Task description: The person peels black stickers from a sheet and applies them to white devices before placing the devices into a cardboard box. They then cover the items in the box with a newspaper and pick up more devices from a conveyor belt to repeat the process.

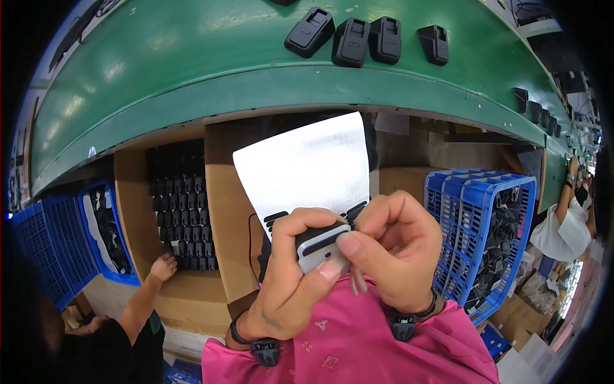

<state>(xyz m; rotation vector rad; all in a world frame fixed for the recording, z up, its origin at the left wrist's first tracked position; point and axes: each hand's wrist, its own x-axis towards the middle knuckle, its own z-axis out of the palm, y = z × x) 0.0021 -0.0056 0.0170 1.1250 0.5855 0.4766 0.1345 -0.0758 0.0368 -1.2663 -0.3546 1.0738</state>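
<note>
My left hand (288,275) is wrapped round a small grey and black device (309,262), holding it tilted above my lap. A narrow black strip (323,239) runs along the device's grey face, and a small dark hole shows below it. My right hand (400,249) is closed at the device's right end, its thumb pressed on the end of the strip and its fingers curled. Just beyond both hands lies a white sheet (307,166) with several black oblong strips (276,216) near its lower edge. The hands hide part of that edge.
Several black cradle-shaped units (350,42) stand on the green bench (192,51). A blue crate (476,256) of black parts is at right. At left, a co-worker's hand (164,267) reaches into a cardboard box (220,224) with rows of black units, beside another blue crate (131,280).
</note>
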